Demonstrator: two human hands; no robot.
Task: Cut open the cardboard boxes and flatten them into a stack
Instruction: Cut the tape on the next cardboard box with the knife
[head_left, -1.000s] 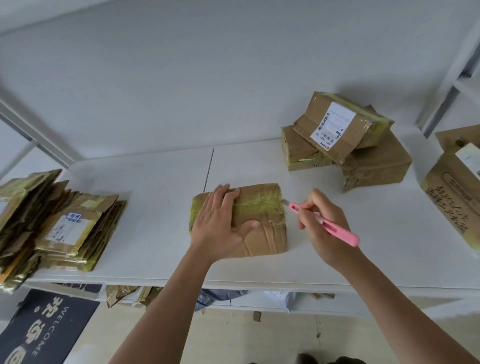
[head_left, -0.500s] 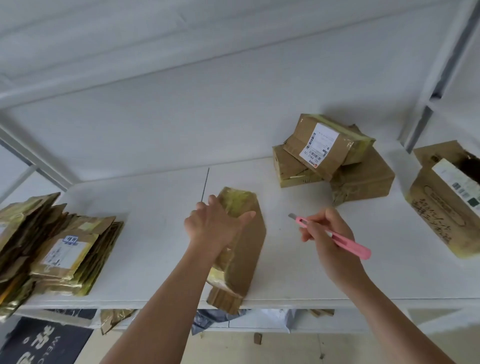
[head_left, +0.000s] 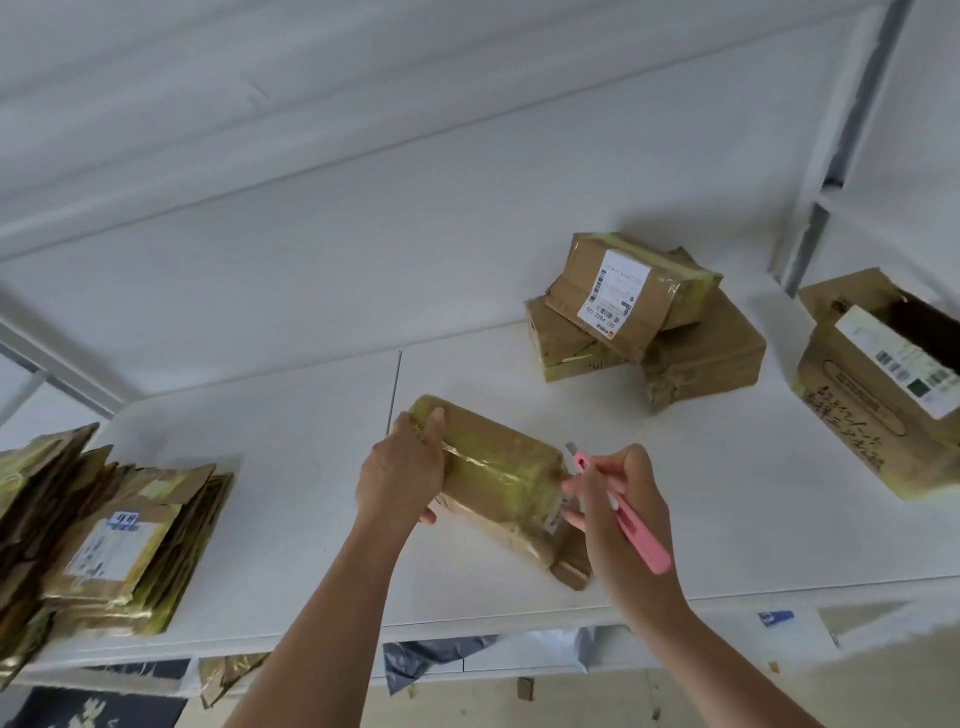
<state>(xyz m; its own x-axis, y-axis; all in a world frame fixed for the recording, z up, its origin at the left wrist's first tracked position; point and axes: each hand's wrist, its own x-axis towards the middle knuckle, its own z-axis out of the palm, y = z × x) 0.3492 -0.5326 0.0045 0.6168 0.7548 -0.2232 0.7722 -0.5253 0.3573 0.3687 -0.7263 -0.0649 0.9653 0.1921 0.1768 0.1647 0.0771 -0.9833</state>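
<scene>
On the table (head_left: 291, 519), both hands seemingly hold the taped box (head_left: 498, 467).

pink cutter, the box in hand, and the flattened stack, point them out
pink cutter (head_left: 636, 525), head view, on its pink handle.
box in hand (head_left: 498, 467), head view, on its taped top face.
flattened stack (head_left: 119, 551), head view, on the top piece's label.

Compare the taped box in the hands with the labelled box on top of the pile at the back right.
The yellow-taped brown cardboard box is gripped by the left hand and touched by the right hand, which holds a pink utility knife. The white-labelled brown cardboard box rests tilted on two other boxes, untouched. Its label faces the camera; the held box mostly shows tape. Both look sealed.
</scene>
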